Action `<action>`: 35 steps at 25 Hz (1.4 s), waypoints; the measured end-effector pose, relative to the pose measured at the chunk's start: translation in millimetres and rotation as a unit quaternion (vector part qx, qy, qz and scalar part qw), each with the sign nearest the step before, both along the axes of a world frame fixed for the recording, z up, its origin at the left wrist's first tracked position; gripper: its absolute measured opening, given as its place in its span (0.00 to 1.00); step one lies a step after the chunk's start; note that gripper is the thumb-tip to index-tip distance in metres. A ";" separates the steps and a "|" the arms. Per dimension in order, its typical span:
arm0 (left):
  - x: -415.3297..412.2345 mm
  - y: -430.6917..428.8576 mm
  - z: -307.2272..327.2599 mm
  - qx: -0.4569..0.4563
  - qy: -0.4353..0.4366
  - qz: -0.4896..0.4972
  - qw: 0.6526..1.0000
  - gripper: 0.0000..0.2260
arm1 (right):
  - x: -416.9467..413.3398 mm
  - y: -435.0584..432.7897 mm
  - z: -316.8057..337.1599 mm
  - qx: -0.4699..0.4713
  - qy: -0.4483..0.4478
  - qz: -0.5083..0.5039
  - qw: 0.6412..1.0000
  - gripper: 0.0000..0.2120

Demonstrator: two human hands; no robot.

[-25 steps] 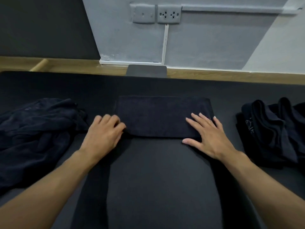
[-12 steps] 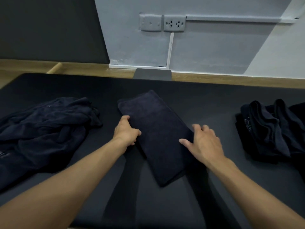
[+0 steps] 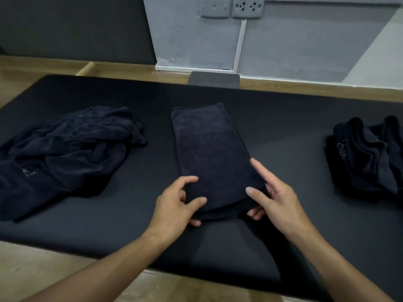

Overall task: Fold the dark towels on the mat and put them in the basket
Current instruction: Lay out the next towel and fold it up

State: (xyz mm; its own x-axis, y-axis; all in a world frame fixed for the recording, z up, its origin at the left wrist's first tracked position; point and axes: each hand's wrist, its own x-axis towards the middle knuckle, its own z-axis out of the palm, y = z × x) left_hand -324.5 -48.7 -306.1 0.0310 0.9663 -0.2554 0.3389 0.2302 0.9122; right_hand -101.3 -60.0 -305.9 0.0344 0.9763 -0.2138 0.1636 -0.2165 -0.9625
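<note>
Folding in progress: a person's left hand (image 3: 176, 205) and right hand (image 3: 277, 199) each pinch a near corner of a folded towel (image 3: 209, 149), thumbs on top and fingers tucked beneath, the right forefinger stretched along its edge. The towel lies lengthwise in the middle of the mat (image 3: 283, 127). The grip looks meant to carry the near end over for another fold while keeping the layers aligned. A rumpled heap of towels (image 3: 65, 149) sits at left, apparently yet to be folded; a tidier dark stack (image 3: 370, 153) sits at right, well apart. No basket can be made out.
</note>
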 end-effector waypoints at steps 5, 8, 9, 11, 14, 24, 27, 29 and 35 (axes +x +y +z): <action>-21.0 1.1 1.1 -0.066 -0.129 0.010 0.989 0.14 | 14.6 -1.0 -1.8 -0.014 -0.058 0.079 0.995 0.21; -26.1 -0.8 -1.3 0.007 -0.050 -0.053 0.997 0.25 | 17.5 2.8 -1.6 0.056 -0.254 0.096 0.961 0.18; -26.5 -0.2 -4.6 0.050 0.014 -0.066 0.996 0.24 | 17.8 6.5 -1.8 0.096 -0.305 0.074 0.944 0.15; -26.0 2.1 -11.0 0.110 0.100 -0.073 0.986 0.19 | 17.6 16.1 0.3 0.154 -0.336 0.050 0.928 0.09; -23.7 8.5 -11.5 0.090 0.052 -0.027 0.994 0.02 | 17.7 35.4 6.4 0.150 -0.291 0.048 0.944 0.07; -24.0 49.7 -6.7 -0.127 0.029 0.065 0.989 0.21 | 4.6 69.1 -3.8 0.013 -0.318 -0.011 0.948 0.09; -22.8 55.5 -12.1 -0.128 0.053 0.075 0.988 0.20 | 0.6 58.6 -8.4 0.348 -0.483 0.001 0.803 0.11; -21.1 58.9 -13.1 -0.127 0.070 0.084 0.986 0.20 | 0.4 46.3 -18.1 0.451 -0.478 0.084 0.749 0.10; -21.0 57.6 -7.3 0.061 0.217 0.073 0.972 0.14 | -3.4 47.7 -35.0 0.318 -0.539 0.204 0.752 0.20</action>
State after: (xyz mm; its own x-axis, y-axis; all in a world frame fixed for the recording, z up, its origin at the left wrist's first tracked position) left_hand -345.6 8.9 -313.4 -0.1932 0.9764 -0.0968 0.6694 0.2033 0.7145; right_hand -104.7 -12.2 -340.8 -0.4772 0.8457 0.2388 0.8521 0.5118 -0.1095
